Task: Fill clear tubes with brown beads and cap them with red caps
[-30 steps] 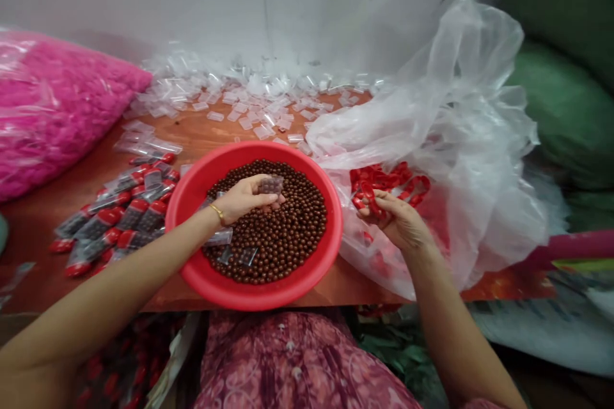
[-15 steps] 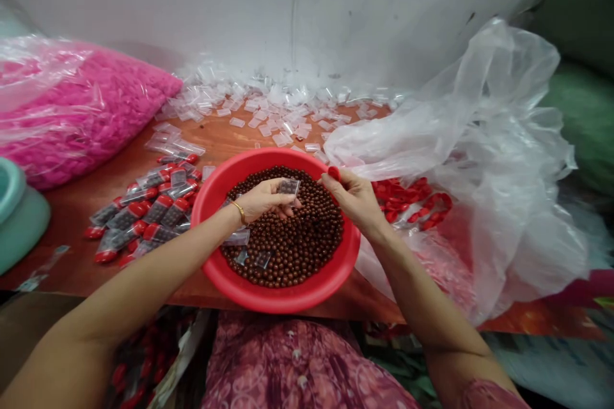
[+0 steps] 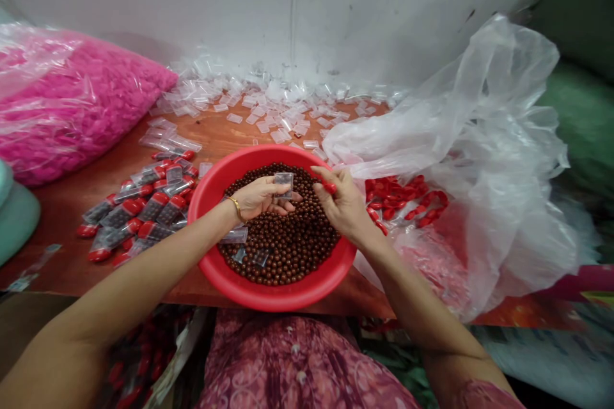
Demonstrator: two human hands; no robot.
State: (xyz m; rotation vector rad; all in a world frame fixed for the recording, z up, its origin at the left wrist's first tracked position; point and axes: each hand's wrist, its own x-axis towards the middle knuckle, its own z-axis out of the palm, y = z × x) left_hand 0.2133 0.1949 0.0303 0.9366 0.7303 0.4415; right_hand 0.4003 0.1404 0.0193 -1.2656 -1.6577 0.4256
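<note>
Over a red basin (image 3: pixel 275 299) of small round brown balls (image 3: pixel 297 246), my left hand (image 3: pixel 261 197) pinches a small clear plastic case (image 3: pixel 284 185) between thumb and fingers. Whether balls lie inside that case is hard to tell. To its right, above the basin's rim, my right hand (image 3: pixel 343 201) holds a small red cap (image 3: pixel 329 187) at the fingertips, apart from the case. Several clear plastic pieces (image 3: pixel 234 235) rest on the balls at the basin's left side.
Filled cases with red caps (image 3: pixel 153 206) are heaped left of the basin. Loose clear cases (image 3: pixel 283 118) lie along the wall. A bag of pink pieces (image 3: pixel 81 99) stands far left, beside a teal container (image 3: pixel 16 217). Red caps (image 3: pixel 398 197) and a crumpled plastic bag (image 3: pixel 484 140) lie right.
My right hand has turned the red cap and brought it slightly left, nearer the clear case. My left hand still holds the case, now more upright. The view has shifted slightly.
</note>
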